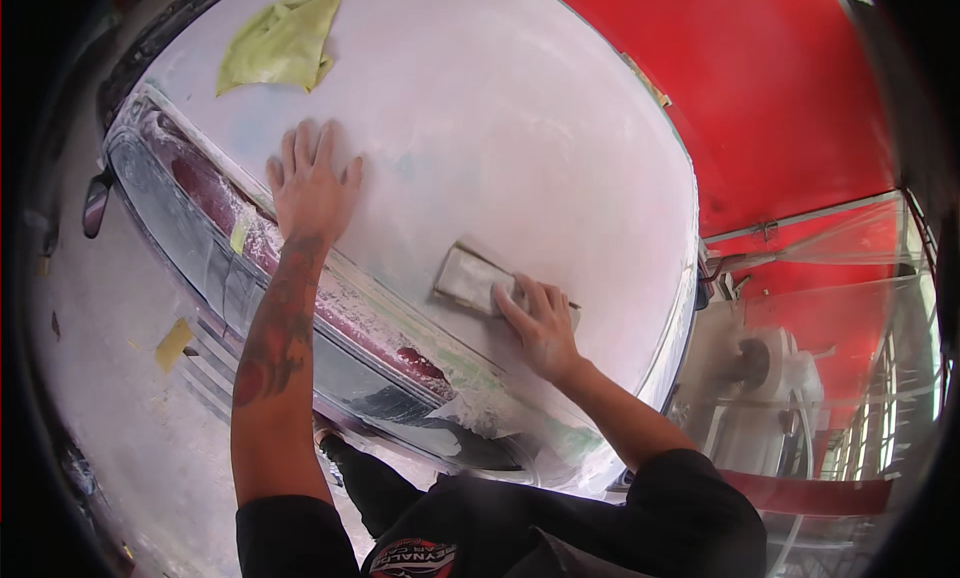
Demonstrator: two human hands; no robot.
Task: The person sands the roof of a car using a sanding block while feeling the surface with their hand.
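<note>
A broad, pale, dusty car body panel (560, 148) spreads out in front of me. My left hand (315, 193) lies flat on it near its left edge, fingers spread and nothing in them. To the right and nearer to me, my right hand (543, 328) grips a flat rectangular sanding block (470, 278) that rests on the panel. The thumb and fingers hold the block's right part, which they partly hide. A crumpled yellow-green cloth (280, 40) lies on the panel beyond my left hand.
Along the panel's near edge runs a maroon and black strip (350, 328) coated in white dust. A yellow piece (173, 345) is on the floor at left. Red surfaces (780, 88) stand at right, above plastic sheeting (840, 248) and whitish equipment (765, 378).
</note>
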